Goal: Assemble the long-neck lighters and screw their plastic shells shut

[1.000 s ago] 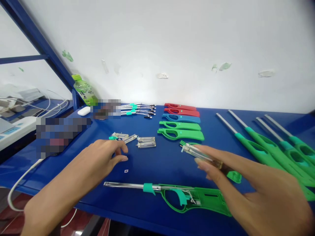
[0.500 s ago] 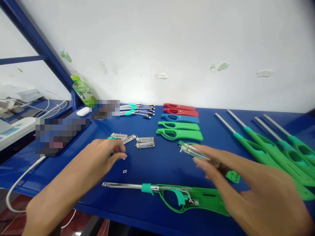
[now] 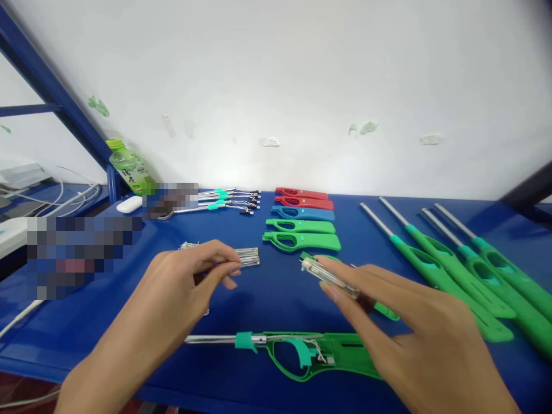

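Clear oblong plastic tank (image 3: 328, 277) is pinched in the right hand (image 3: 422, 316), beyond the open green plastic lighter shell (image 3: 349, 352); grip its sides lightly, tip unobstructed. Left hand's (image 3: 176, 287) fingertips bunched; can't tell if holding anything.

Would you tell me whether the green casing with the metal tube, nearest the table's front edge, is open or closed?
Open: the green casing shows its hollow inside, with the teal trigger and white wires exposed.
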`<state>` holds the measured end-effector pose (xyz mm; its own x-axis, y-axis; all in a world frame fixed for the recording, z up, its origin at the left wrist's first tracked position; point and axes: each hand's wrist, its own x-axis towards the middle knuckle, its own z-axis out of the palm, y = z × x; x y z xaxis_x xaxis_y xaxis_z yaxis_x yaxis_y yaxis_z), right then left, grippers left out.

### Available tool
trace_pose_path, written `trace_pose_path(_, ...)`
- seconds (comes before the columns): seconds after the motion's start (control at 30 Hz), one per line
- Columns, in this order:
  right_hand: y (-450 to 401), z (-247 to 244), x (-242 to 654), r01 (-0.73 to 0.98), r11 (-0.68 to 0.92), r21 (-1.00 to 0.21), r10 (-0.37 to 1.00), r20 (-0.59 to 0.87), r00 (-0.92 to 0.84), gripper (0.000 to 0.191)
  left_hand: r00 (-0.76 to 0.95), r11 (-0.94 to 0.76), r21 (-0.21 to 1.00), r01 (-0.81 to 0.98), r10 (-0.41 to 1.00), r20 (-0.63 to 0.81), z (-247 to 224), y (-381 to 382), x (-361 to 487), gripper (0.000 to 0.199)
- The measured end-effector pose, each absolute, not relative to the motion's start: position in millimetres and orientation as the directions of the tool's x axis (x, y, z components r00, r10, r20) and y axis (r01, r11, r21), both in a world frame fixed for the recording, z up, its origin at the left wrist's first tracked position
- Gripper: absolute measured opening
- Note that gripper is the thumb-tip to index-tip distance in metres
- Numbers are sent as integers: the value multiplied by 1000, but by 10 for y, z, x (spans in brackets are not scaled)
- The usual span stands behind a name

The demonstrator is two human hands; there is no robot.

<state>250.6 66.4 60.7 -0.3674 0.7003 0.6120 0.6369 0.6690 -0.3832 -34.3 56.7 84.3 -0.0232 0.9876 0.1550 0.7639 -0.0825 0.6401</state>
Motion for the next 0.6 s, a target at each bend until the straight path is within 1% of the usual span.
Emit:
trace_pose_path(0.1,658,637,2481,602,671,-433,707,618,-343,37,-43,-128,739,662,977,208,904,536,-79,20)
trace_pose_path(0.17,655,658,2470,585,667,-461,715,617,-330,35,-52,-151,780,607,972,229,914,516,39,17)
trace_pose_path(0.33,649,693,2457,600,669,-438,702,638,-318,19,-75,-203,861,466,961,268,901,492,140,10)
trace_pose_path(0.4,644,697,2445,601,661,-450,711,633,-307,15,-57,-232,887,399,959,277,896,486,164,10)
trace_pose_path(0.5,626,705,2426,573,650,-500,730,622,-285,17,-6,-270,908,320,958,286,880,489,224,18)
trace_pose_path(0.6,604,712,2421,540,626,-562,763,584,-277,17,-28,-263,916,302,958,284,859,509,285,15)
